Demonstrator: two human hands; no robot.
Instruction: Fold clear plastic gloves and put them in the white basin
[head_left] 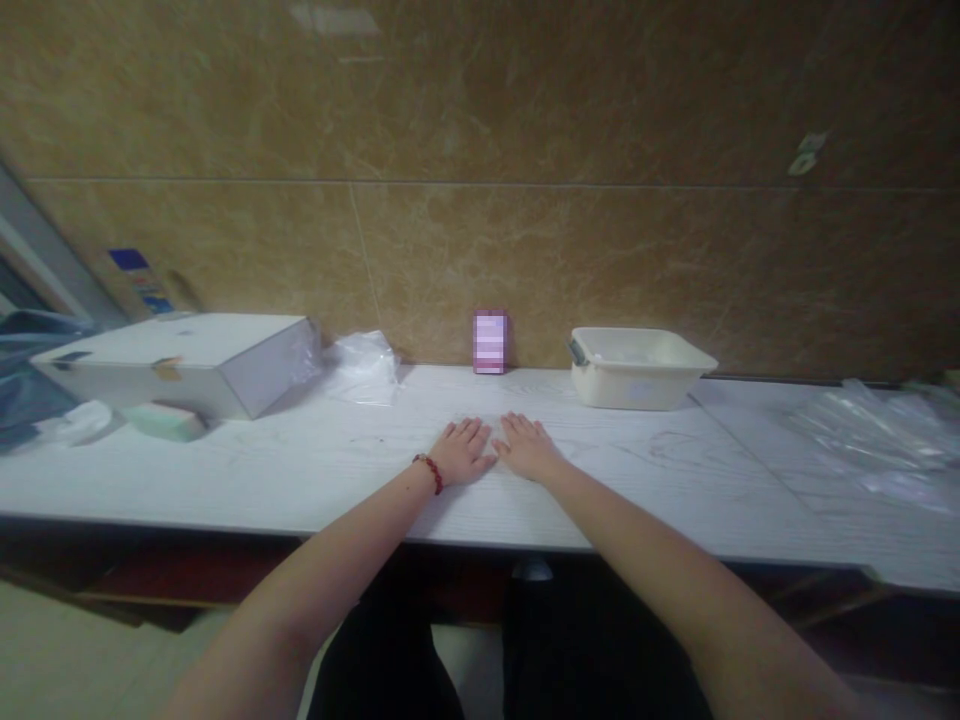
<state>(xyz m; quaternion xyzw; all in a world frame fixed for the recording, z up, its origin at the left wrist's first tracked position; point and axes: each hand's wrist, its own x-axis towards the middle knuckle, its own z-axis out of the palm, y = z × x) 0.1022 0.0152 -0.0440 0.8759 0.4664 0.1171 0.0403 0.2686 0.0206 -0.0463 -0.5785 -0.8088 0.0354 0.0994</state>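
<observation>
i saw the white tabletop (pixel 499 515), streaked with grey grain, stretching from nine to three o'clock beneath the left hand (pixel 461 451) and right hand (pixel 528 448), both flat, fingers slightly spread.

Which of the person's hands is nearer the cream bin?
Right. The right hand is left of the cream bin, nearer the camera; the left hand is farther left, also nearer the camera.
</observation>
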